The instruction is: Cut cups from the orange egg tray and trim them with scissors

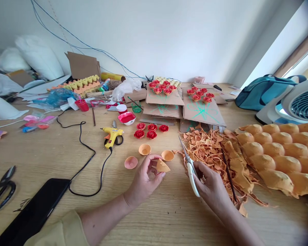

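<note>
My left hand [144, 177] pinches a small orange cut piece of egg carton [162, 166] between thumb and fingers, just above the wooden table. My right hand [209, 186] grips white-handled scissors [189, 164], blades pointing up and away, a little right of the piece. Three small orange cups [144, 149] lie on the table just beyond my left hand. A heap of orange carton scraps [210, 148] lies behind my right hand, beside an orange egg carton [282, 155] turned bumps-up.
A yellow glue gun [112, 135] with a black cord, several red paper roses [151, 131], a bowl of red paint [126, 118] and cardboard sheets [204, 111] with more roses lie farther back. Black scissors [1, 191] and a phone [33, 213] sit near left. A fan [301, 104] stands right.
</note>
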`<state>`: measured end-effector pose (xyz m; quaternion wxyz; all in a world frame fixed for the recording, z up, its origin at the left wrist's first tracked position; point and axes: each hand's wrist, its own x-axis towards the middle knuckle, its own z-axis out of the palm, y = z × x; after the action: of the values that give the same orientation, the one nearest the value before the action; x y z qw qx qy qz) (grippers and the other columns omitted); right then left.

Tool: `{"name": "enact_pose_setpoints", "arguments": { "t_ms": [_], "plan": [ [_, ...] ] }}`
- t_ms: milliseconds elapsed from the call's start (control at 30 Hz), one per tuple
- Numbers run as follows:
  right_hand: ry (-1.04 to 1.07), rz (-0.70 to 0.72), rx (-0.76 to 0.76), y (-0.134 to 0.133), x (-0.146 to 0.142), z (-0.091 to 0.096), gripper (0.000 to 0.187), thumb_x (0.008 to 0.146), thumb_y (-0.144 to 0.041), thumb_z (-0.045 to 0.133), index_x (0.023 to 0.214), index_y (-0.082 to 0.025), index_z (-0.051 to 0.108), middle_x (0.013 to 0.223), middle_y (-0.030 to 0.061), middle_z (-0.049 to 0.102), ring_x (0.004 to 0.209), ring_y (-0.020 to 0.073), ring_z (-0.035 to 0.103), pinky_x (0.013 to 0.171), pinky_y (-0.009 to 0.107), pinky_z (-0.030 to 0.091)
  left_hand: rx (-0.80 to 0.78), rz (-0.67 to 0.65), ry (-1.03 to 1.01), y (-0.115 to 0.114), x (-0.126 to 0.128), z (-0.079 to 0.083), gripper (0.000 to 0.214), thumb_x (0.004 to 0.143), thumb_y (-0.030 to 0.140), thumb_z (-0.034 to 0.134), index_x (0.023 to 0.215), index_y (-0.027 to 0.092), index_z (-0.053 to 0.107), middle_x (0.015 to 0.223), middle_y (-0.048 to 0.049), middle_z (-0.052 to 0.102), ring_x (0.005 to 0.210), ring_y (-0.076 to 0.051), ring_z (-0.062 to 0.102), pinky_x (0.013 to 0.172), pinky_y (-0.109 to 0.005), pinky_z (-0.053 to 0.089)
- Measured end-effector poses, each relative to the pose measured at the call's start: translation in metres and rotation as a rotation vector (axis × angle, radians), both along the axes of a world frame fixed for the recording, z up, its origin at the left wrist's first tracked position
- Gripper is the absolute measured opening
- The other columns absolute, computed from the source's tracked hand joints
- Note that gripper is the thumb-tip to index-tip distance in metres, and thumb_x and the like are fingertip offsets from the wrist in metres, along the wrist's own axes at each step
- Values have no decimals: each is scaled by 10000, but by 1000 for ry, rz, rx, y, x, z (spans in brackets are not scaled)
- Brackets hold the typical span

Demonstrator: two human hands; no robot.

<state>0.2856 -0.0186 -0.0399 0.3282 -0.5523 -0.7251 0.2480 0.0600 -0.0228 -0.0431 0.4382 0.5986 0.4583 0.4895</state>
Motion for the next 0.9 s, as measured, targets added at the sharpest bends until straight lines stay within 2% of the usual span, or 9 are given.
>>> {"name": "enact_pose_setpoints", "arguments": {
  "t_ms": [167, 267, 367, 433, 533, 633, 767, 900],
  "plan": [
    [37, -3, -7, 1, 0, -1, 252, 922, -399, 519, 771, -199, 548, 643, -31, 484, 584, 116, 420, 520, 209, 346, 266, 52, 360, 5, -10, 8, 351, 805, 209, 707, 1122, 257, 565, 1063, -52, 595, 820, -161, 575, 754, -301, 511],
    [31, 4, 7, 1, -1, 0, 249, 919, -395, 522, 775, -195, 555, 647, -26, 504, 582, 116, 435, 529, 211, 357, 372, 60, 536, 16, -16, 14, 187, 810, 257, 720, 975, 240, 634, 999, -38, 556, 731, -135, 548, 685, -278, 511],
    [32, 26, 17, 0, -1, 2, 247, 919, -399, 526, 789, -193, 568, 654, -26, 517, 584, 116, 444, 535, 212, 362, 407, 67, 609, 24, -18, 21, 132, 826, 256, 707, 934, 223, 638, 997, -39, 560, 822, -163, 598, 736, -291, 530],
    [41, 24, 16, -1, -1, 4, 244, 917, -399, 529, 786, -195, 562, 651, -30, 516, 585, 116, 446, 538, 211, 362, 454, 37, 646, 26, -17, 25, 155, 865, 237, 657, 1019, 226, 638, 1049, -55, 579, 940, -195, 617, 825, -321, 532],
    [74, 4, 7, -1, -1, 5, 231, 917, -384, 524, 784, -197, 558, 655, -30, 518, 594, 119, 453, 544, 214, 362, 546, -72, 717, 23, -16, 29, 248, 943, 163, 495, 1146, 222, 625, 1141, -88, 611, 1063, -214, 611, 930, -347, 499],
    [104, -13, 5, -1, 1, 5, 255, 921, -388, 516, 754, -198, 549, 649, -28, 501, 591, 121, 437, 530, 218, 351, 631, -121, 833, 21, -17, 29, 302, 958, 132, 423, 1119, 228, 660, 1129, -93, 660, 1004, -219, 623, 894, -365, 492],
    [121, -16, 13, -1, 2, 5, 262, 924, -398, 507, 776, -193, 573, 674, -19, 522, 598, 124, 440, 529, 218, 358, 724, -54, 999, 28, -21, 27, 271, 959, 174, 450, 1036, 243, 701, 1043, -85, 692, 880, -218, 590, 801, -383, 465],
    [117, -13, 19, -1, 2, 5, 239, 921, -383, 502, 804, -191, 584, 686, -15, 534, 606, 126, 446, 531, 215, 362, 733, 12, 1081, 45, -25, 30, 268, 958, 163, 456, 1009, 249, 705, 980, -73, 690, 850, -215, 530, 754, -366, 397]
  ]
}}
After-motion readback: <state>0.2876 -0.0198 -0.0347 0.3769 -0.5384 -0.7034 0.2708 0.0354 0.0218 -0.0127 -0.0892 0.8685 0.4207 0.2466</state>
